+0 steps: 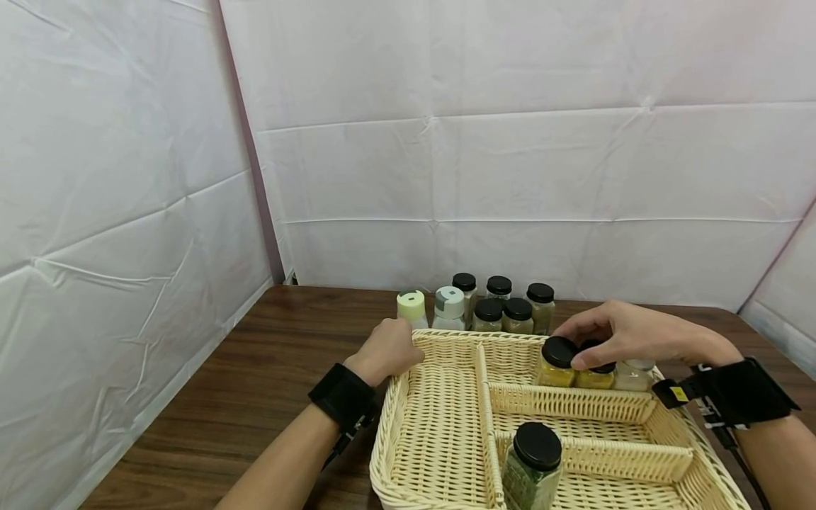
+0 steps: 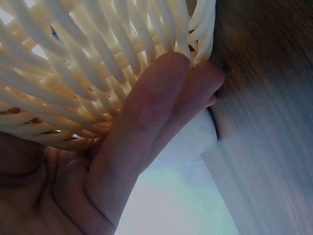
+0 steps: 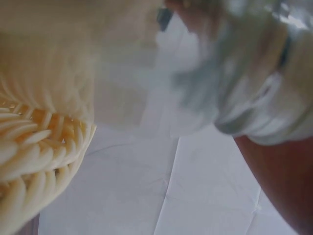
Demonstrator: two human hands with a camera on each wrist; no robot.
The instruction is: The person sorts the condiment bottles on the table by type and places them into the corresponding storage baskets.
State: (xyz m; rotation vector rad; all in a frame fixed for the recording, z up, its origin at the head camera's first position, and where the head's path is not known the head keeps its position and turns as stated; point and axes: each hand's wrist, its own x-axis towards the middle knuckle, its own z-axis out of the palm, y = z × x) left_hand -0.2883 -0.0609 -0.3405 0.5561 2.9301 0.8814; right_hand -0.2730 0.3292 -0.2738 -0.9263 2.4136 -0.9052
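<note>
My left hand (image 1: pixel 387 347) grips basket (image 1: pixel 440 425) at far left rim; right hand (image 1: pixel 627 333) pinches yellow jar (image 1: pixel 557 363) by lid in far right compartment. Jar likely glass: stiff, slippery, breakable; lid best hold. Divider (image 1: pixel 574 402) close on near side, second jar (image 1: pixel 595 380) just right; open room above, left.

Around me I see a creased white back sheet (image 1: pixel 523 170), a white left sheet (image 1: pixel 127 142) and a white right sheet (image 1: pixel 790 283), and below, a dark brown, wood-grained tabletop (image 1: pixel 242 397)
</note>
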